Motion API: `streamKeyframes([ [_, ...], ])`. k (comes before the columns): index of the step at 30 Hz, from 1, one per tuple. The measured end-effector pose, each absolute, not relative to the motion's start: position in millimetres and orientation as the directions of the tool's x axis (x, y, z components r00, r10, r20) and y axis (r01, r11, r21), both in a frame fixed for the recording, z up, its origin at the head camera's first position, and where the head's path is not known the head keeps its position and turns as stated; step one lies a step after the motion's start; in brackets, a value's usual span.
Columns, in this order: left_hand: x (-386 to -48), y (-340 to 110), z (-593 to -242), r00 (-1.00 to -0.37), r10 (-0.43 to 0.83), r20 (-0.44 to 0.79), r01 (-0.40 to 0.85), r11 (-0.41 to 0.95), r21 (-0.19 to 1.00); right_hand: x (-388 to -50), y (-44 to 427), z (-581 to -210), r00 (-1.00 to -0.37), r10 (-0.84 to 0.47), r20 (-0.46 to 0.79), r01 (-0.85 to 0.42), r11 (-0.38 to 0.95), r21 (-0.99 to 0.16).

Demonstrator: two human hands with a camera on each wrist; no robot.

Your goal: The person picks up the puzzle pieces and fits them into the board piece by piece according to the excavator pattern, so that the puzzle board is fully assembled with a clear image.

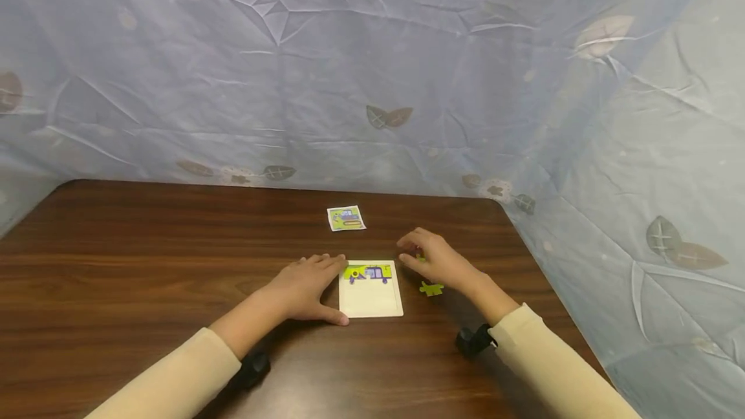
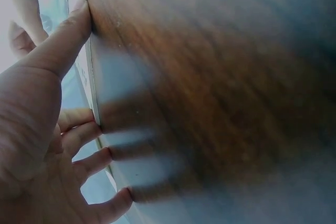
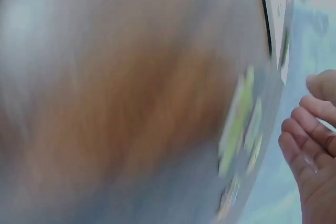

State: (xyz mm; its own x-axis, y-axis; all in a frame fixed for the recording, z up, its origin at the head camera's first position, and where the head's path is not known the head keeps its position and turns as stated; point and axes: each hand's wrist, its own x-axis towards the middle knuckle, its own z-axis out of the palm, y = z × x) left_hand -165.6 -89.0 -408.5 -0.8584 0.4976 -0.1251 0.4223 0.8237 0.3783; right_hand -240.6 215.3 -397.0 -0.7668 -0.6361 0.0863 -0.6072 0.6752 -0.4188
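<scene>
lower centre: left hand [image 1: 308, 286] spread against puzzle tray [image 1: 370, 302]; i risk scattering jigsaw pieces [image 1: 431, 290] if empty right hand [image 1: 436, 258] rushes.

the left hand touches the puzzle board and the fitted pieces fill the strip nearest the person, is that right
Wrong side: the fitted pieces run along the far edge of the puzzle board, as the head view shows. The left hand does touch it.
</scene>
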Motion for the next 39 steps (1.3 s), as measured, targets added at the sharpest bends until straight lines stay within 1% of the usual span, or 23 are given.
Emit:
streamKeyframes([
  [3, -166.0, -87.9, -408.8, -0.861, 0.493, -0.125, 0.42, 0.827, 0.373, -254.2, 233.3, -396.6, -0.819, -0.566, 0.094, -0.551, 0.731, -0.402],
  [6, -166.3, -88.6, -409.0, -0.862, 0.491, -0.124, 0.42, 0.83, 0.368, -264.4, 249.8, -399.4, -0.841, -0.534, 0.085, -0.523, 0.765, -0.376],
  [9, -166.6, -88.5, -409.0, -0.861, 0.492, -0.127, 0.42, 0.83, 0.368, -268.7, 260.3, -402.6, -0.856, -0.513, 0.058, -0.495, 0.783, -0.377],
  [14, -165.8, -88.2, -408.8, -0.858, 0.495, -0.136, 0.422, 0.831, 0.363, -272.7, 262.8, -404.4, -0.857, -0.514, 0.02, -0.479, 0.783, -0.396],
  [18, -165.5, -89.1, -408.2, -0.858, 0.494, -0.138, 0.42, 0.831, 0.364, -278.5, 259.2, -404.4, -0.853, -0.522, 0.006, -0.484, 0.787, -0.383],
  [24, -166.9, -88.8, -409.5, -0.859, 0.494, -0.136, 0.419, 0.829, 0.37, -285.2, 258.0, -405.1, -0.862, -0.506, -0.037, -0.455, 0.804, -0.383],
  [33, -166.3, -88.7, -407.8, -0.858, 0.495, -0.134, 0.421, 0.829, 0.368, -288.5, 257.1, -406.1, -0.852, -0.523, -0.022, -0.479, 0.797, -0.368],
  [39, -165.0, -87.9, -405.6, -0.854, 0.502, -0.135, 0.428, 0.826, 0.366, -288.8, 256.7, -406.6, -0.838, -0.546, -0.002, -0.514, 0.79, -0.334],
])
